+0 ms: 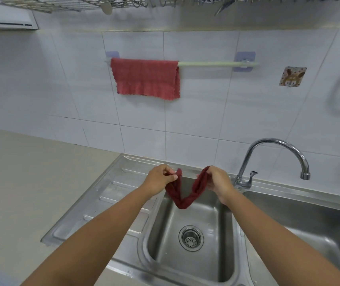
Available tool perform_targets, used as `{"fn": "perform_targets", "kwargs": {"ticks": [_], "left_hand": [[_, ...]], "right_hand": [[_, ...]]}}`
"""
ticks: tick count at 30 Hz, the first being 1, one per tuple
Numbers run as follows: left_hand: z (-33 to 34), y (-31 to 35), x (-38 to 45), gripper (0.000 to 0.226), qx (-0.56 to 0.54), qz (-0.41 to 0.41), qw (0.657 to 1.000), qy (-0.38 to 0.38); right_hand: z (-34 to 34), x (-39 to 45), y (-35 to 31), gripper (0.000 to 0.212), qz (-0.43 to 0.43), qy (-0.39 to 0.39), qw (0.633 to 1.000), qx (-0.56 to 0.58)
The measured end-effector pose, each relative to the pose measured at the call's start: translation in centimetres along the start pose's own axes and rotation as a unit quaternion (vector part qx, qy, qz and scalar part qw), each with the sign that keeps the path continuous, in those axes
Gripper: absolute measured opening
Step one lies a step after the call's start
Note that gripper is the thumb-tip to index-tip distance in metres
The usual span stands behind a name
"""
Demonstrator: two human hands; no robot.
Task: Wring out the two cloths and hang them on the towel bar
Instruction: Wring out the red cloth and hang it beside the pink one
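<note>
Gripping the dark red cloth at both ends, left hand and right hand must spread it for the towel bar.

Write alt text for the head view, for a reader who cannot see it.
Both hands, left hand and right hand, grip the ends of a twisted dark red cloth sagging in a V over the steel sink. A second red cloth hangs on the left part of the wall towel bar; a faucet stands right.
</note>
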State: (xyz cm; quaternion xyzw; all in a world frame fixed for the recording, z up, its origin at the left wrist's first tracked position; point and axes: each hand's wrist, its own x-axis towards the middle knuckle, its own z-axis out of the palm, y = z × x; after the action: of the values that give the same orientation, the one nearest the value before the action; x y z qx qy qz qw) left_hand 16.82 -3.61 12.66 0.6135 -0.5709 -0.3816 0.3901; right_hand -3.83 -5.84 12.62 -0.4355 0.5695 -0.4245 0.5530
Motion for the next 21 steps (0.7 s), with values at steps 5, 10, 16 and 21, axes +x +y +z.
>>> {"fn": "perform_targets", "kwargs": {"ticks": [5, 10, 16, 21], "left_hand": [[-0.5, 0.7, 0.3, 0.012, 0.002, 0.01, 0.999, 0.037], [-0.7, 2.2, 0.6, 0.009, 0.015, 0.029, 0.999, 0.016], [-1.3, 4.3, 1.0, 0.012, 0.021, 0.062, 0.997, -0.035], [-0.9, 6.0, 1.6, 0.008, 0.049, 0.107, 0.992, -0.036]], "right_hand": [[-0.5, 0.2, -0.5, 0.022, -0.044, 0.028, 0.991, -0.121], [-0.6, -0.1, -0.3, 0.026, 0.004, -0.066, 0.932, -0.356], [-0.7, 0.1, 0.9, 0.028, 0.022, -0.074, 0.935, -0.346], [0.6, 1.1, -0.8, 0.061, -0.141, -0.013, 0.946, -0.292]]}}
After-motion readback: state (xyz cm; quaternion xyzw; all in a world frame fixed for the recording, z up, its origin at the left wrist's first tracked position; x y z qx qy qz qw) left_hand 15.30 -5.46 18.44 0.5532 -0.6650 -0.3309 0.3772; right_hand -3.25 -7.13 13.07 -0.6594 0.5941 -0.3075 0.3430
